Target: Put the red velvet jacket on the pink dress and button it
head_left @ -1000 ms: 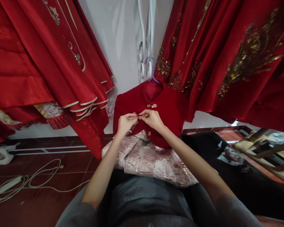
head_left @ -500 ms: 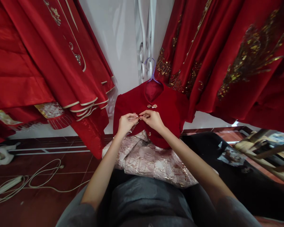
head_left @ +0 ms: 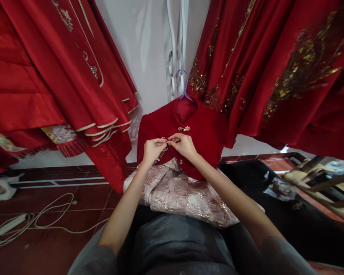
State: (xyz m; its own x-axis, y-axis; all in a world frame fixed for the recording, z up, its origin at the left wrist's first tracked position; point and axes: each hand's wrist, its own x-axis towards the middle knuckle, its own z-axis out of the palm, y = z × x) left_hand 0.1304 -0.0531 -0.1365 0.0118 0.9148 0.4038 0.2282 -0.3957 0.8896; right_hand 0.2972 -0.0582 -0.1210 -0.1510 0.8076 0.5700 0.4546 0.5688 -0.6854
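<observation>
A red jacket with a stand-up collar hangs in front of me on a purple hanger. One beaded clasp shows below its collar. Lower on its front, my left hand and my right hand meet fingertip to fingertip. Each pinches the jacket front at a small beaded fastening, largely covered by the fingers. Strings of beads dangle beneath my left fingers. The jacket's lower part rests over a pink and gold brocade cloth across my lap.
Red garments with pale piping hang at left, and gold-sequinned red garments at right. A white cable lies coiled on the tiled floor. At right, a clear plastic bag lies on a black surface.
My right fingers have shifted slightly at the fastening and cover it differently. My left hand has stayed nearly still, and the jacket hangs in the same place.
</observation>
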